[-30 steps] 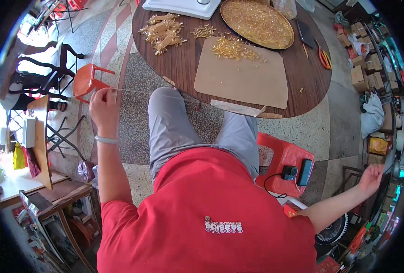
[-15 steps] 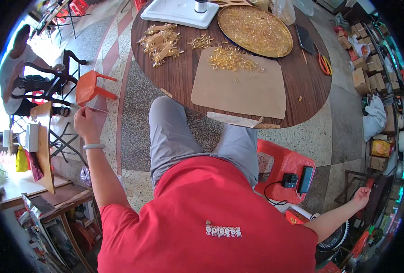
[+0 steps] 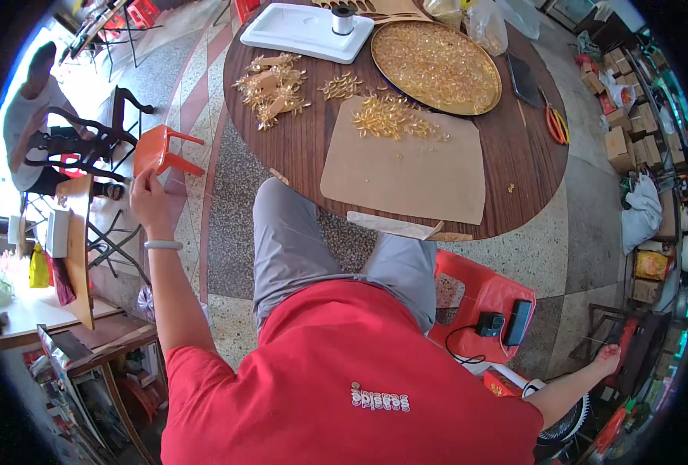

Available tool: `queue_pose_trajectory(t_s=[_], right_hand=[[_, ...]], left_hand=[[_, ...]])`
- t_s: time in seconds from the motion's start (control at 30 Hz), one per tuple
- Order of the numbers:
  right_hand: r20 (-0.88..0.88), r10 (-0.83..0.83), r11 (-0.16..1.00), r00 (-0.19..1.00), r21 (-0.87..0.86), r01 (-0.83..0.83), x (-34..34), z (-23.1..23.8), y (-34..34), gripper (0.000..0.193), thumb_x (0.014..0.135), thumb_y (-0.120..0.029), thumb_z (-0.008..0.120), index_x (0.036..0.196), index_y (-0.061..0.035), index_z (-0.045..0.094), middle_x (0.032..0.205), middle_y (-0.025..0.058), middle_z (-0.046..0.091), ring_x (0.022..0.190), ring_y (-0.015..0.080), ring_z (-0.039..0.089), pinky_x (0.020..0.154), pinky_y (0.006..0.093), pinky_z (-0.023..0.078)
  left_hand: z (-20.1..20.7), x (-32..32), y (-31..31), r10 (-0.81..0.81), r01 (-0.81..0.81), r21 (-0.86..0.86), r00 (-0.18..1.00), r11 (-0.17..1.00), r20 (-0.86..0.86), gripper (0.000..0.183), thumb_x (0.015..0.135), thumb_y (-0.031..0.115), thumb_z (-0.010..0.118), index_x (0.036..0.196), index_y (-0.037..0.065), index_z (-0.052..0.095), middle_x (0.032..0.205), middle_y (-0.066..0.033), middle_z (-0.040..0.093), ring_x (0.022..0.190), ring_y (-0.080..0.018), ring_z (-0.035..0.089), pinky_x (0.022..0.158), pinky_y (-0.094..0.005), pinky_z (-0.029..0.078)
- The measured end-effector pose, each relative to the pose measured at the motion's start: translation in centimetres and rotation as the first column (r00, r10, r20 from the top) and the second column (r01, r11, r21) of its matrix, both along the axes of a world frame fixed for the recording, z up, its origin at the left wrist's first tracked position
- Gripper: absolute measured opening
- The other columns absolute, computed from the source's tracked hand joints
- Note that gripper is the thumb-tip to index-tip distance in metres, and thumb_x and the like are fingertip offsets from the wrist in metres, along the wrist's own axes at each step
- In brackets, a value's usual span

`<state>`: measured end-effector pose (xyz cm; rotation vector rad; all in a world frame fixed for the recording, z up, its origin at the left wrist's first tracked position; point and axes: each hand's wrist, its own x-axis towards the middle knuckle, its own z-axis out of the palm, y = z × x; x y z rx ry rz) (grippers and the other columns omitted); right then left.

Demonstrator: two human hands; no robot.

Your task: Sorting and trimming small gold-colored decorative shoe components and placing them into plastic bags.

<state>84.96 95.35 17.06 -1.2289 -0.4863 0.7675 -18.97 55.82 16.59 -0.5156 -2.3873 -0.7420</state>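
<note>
Both my arms are stretched far apart. My left hand (image 3: 150,200), out to the left by an orange stool, is closed in a pinch. My right hand (image 3: 607,359), far out at the lower right, is closed too. A very thin thread shows faintly near the fingers; most of its length is too fine to see. On the round wooden table (image 3: 526,186) ahead lies a brown sheet (image 3: 406,178) with a pile of small golden beads (image 3: 390,118). A white spool (image 3: 343,21) stands on a white tray (image 3: 282,29). Neither hand touches the table.
A round tray of golden beads (image 3: 437,66) and orange-handled pliers (image 3: 556,124) lie on the table, with bead-covered pieces (image 3: 272,87) at left. An orange stool (image 3: 154,149) and a seated person (image 3: 38,124) are left. A red stool (image 3: 476,294) with devices stands right.
My right hand has moved slightly lower and nearer my body. My left hand has shifted slightly. The table appears a little lower in the view as my head tilts.
</note>
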Motion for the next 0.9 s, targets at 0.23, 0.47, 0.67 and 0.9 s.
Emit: queue_pose_trajectory(t_s=[0.23, 0.47, 0.67, 0.9], right_hand=[[0.332, -0.213, 0.976, 0.919, 0.113, 0.186, 9.1, 2.4, -2.6, 0.020, 0.086, -0.021, 0.044, 0.085, -0.0058, 0.056, 0.070, 0.0055, 0.058, 0.058, 0.0147, 0.052, 0.050, 0.0247, 0.043], [0.273, -0.311, 0.935, 0.910, 0.259, 0.242, 4.9, 7.6, -4.7, 0.015, 0.083, -0.014, 0.054, 0.078, 0.0001, 0.056, 0.070, 0.0082, 0.056, 0.064, 0.0194, 0.053, 0.059, 0.0284, 0.044], [0.462, -0.278, 0.951, 0.842, 0.254, 0.175, -14.4, 15.2, -3.5, 0.019, 0.089, -0.021, 0.050, 0.090, -0.0028, 0.057, 0.077, 0.0029, 0.057, 0.068, 0.0116, 0.051, 0.063, 0.0230, 0.039], [0.570, 0.039, 0.944, 0.821, 0.247, -0.217, -30.9, 14.2, -0.5, 0.027, 0.088, -0.020, 0.054, 0.107, -0.0003, 0.053, 0.081, 0.0018, 0.054, 0.068, 0.0083, 0.047, 0.061, 0.0217, 0.038]], left_hand=[[4.4, 8.5, 8.9, -0.618, 0.410, 0.467, 0.594, 0.783, 0.514, 0.015, 0.079, 0.006, 0.059, 0.091, 0.000, 0.064, 0.077, -0.0016, 0.060, 0.066, -0.0063, 0.051, 0.057, -0.0209, 0.042], [3.7, 15.9, 18.6, -0.880, 0.943, 0.258, 0.069, 0.211, 0.470, 0.013, 0.074, 0.014, 0.058, 0.080, 0.003, 0.061, 0.077, -0.0154, 0.058, 0.077, -0.0303, 0.058, 0.069, -0.0396, 0.046], [2.5, 15.5, 21.5, -0.850, 0.971, -0.008, 0.212, 0.238, 0.483, 0.014, 0.073, 0.016, 0.059, 0.082, 0.005, 0.059, 0.078, -0.0131, 0.057, 0.079, -0.0308, 0.056, 0.070, -0.0409, 0.045], [1.9, 13.8, 23.2, -0.903, 0.970, -0.055, 0.241, 0.237, 0.357, 0.018, 0.072, 0.017, 0.061, 0.086, 0.006, 0.059, 0.083, -0.0109, 0.054, 0.081, -0.0305, 0.054, 0.073, -0.0398, 0.044]])
